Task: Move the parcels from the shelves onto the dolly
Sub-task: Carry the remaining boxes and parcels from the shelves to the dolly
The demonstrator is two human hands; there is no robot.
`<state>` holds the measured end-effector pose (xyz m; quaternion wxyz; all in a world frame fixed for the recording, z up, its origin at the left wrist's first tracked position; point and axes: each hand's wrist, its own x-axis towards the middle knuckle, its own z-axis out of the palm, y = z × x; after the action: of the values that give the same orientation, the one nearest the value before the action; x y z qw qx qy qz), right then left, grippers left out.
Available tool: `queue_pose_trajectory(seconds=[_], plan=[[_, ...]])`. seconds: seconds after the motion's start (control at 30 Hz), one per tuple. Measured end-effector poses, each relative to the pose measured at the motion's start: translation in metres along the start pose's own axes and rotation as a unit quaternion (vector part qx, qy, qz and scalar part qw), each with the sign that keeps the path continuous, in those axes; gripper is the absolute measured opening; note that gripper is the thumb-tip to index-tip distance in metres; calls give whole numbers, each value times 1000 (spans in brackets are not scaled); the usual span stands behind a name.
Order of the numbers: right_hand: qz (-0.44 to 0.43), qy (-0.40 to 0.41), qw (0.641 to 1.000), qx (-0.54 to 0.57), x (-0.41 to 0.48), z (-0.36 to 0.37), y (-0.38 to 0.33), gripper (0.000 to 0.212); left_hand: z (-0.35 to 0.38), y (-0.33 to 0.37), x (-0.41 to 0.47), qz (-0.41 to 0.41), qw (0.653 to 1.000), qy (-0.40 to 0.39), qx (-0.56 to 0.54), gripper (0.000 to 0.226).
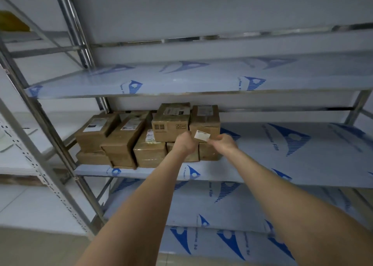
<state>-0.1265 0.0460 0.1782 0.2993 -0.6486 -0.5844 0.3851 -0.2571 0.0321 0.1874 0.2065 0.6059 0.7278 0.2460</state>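
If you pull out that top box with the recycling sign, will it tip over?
Probably not: the upper box looks stiff and squarish, resting on lower boxes. Its taped surface may be slightly slippery. Both hands are near.

The light is dim and cool, with a bluish tint, and it seems to come softly from above, so the shadows are weak, the darkest one lying under the upper shelf point(181, 93) behind the parcels point(149, 132). The wide lens bends the metal posts point(72, 23) near the edges. The whole picture is slightly soft, with more blur toward the corners.
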Motion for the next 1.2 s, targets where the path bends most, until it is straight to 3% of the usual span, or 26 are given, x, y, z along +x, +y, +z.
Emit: queue_pose_trajectory(seconds=[0.13, 0.3, 0.5, 0.77, 0.93, 1.2], plan=[[39, -19, 998, 55, 41, -16, 12, 58, 11, 13, 21, -11, 998, 59, 12, 45], [91, -56, 983, 150, 77, -9, 18, 75, 17, 12, 49, -2, 988, 141, 63, 45], [146, -60, 969, 190, 113, 3, 15, 93, 23, 6, 84, 3, 979, 168, 119, 47], [172, -81, 958, 215, 144, 19, 21, 78, 27, -2, 101, -27, 980, 146, 133, 46], [190, -105, 947, 236, 146, 20, 28, 85, 27, 1, 100, -29, 982, 146, 118, 49], [177, -106, 948, 242, 146, 11, 30, 60, 34, 6, 90, -28, 987, 136, 86, 56]])
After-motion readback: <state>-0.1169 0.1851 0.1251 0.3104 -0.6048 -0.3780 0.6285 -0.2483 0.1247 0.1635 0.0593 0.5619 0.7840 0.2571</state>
